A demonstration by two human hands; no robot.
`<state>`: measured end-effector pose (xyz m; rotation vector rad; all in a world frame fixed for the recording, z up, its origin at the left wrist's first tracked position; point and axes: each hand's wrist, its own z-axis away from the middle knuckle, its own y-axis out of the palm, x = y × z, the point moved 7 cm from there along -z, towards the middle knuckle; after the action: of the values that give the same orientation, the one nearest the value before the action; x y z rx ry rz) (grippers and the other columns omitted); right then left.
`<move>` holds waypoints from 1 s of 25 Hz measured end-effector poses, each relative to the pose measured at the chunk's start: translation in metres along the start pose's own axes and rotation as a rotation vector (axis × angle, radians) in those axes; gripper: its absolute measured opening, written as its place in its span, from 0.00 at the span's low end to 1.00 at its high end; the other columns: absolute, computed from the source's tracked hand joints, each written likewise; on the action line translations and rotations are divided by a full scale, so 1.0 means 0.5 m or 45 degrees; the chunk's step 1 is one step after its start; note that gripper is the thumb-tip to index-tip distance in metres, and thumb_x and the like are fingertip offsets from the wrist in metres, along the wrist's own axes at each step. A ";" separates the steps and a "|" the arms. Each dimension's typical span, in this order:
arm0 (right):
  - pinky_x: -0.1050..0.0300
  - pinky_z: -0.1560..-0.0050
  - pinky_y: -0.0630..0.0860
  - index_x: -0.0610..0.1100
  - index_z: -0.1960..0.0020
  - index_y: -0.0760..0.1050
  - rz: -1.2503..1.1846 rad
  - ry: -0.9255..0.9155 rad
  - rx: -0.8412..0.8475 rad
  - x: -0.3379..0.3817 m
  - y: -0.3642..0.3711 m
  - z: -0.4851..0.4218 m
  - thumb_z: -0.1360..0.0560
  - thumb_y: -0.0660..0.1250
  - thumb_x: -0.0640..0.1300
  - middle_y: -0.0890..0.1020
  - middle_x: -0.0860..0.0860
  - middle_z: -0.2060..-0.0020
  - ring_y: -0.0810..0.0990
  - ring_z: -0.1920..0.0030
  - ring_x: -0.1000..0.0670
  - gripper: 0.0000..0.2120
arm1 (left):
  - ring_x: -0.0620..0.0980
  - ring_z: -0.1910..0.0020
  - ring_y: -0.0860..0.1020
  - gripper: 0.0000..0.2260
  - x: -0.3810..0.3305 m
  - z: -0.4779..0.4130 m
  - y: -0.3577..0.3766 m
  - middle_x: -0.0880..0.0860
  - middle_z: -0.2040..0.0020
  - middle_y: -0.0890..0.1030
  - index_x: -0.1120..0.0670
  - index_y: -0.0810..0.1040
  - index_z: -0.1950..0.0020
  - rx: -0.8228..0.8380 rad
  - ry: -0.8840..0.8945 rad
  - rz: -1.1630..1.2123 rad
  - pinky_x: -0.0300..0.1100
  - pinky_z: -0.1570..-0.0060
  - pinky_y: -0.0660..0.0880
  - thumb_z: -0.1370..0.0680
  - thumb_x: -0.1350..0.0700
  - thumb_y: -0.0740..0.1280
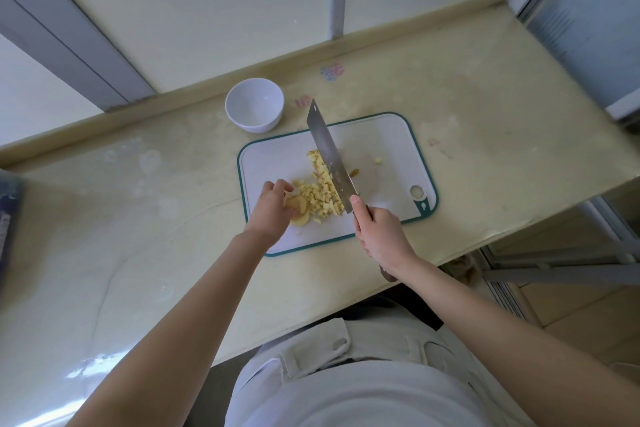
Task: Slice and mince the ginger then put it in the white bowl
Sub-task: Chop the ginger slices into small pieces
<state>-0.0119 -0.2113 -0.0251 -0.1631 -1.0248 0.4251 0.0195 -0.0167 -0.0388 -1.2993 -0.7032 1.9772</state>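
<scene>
Ginger [320,196] lies as a coarse, uneven pile of chunks on the middle of the cutting board [381,142]. The counter [138,218] under the board looks smooth, so a heavy chop could make the board skate. The cleaver [329,156] stands edge-down across the board's middle, along the right side of the pile. The right hand [377,229] is wrapped round its handle over the board's near edge. The white bowl [256,126] stands just beyond the board's far left corner with nothing in it, and a careless sweep of the blade tip could knock it. The left hand [272,210] sits at the board's near left with fingers curled beside a few uncut slices [299,208]; whether it grasps them I cannot tell. Those fingertips are near the blade's path, the likeliest hurt if the pile is fed too fast. A stray piece [378,160] on the board's right side may be forgotten, and chunks this large would go into the bowl under-minced.
</scene>
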 end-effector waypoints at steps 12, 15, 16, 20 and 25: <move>0.55 0.70 0.61 0.41 0.66 0.66 -0.006 -0.013 -0.001 -0.003 -0.001 0.001 0.21 0.54 0.60 0.65 0.48 0.75 0.63 0.75 0.50 0.25 | 0.56 0.41 0.69 0.17 -0.014 0.020 0.040 0.58 0.40 0.70 0.59 0.70 0.38 0.157 0.037 -0.429 0.45 0.42 0.67 0.24 0.56 0.67; 0.55 0.71 0.61 0.41 0.66 0.66 -0.005 -0.018 0.006 -0.002 -0.001 0.001 0.21 0.54 0.60 0.65 0.48 0.75 0.63 0.75 0.50 0.25 | 0.55 0.47 0.71 0.13 -0.018 0.035 0.043 0.57 0.45 0.74 0.57 0.69 0.44 0.171 0.043 -0.343 0.46 0.46 0.69 0.25 0.56 0.68; 0.55 0.70 0.61 0.41 0.66 0.66 -0.001 -0.020 0.008 -0.001 -0.001 0.001 0.21 0.54 0.60 0.65 0.48 0.75 0.63 0.75 0.50 0.25 | 0.55 0.50 0.72 0.12 -0.017 0.040 0.039 0.57 0.48 0.75 0.56 0.68 0.46 0.168 0.031 -0.248 0.46 0.49 0.70 0.25 0.57 0.68; 0.55 0.71 0.60 0.41 0.66 0.66 0.003 -0.023 0.009 0.002 0.000 -0.001 0.21 0.54 0.60 0.65 0.47 0.75 0.63 0.75 0.50 0.25 | 0.51 0.54 0.73 0.14 0.006 0.028 -0.013 0.52 0.51 0.75 0.59 0.68 0.42 -0.011 -0.140 0.211 0.41 0.56 0.68 0.24 0.59 0.67; 0.55 0.70 0.61 0.40 0.67 0.66 0.015 -0.032 0.028 0.008 0.010 -0.002 0.21 0.54 0.60 0.66 0.48 0.75 0.63 0.75 0.50 0.26 | 0.57 0.39 0.70 0.20 0.038 -0.005 -0.022 0.59 0.37 0.69 0.59 0.66 0.32 -0.070 -0.173 0.006 0.45 0.42 0.67 0.22 0.57 0.64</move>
<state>-0.0103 -0.2052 -0.0240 -0.1445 -1.0437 0.4500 0.0189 0.0050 -0.0424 -1.2073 -0.8248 2.0775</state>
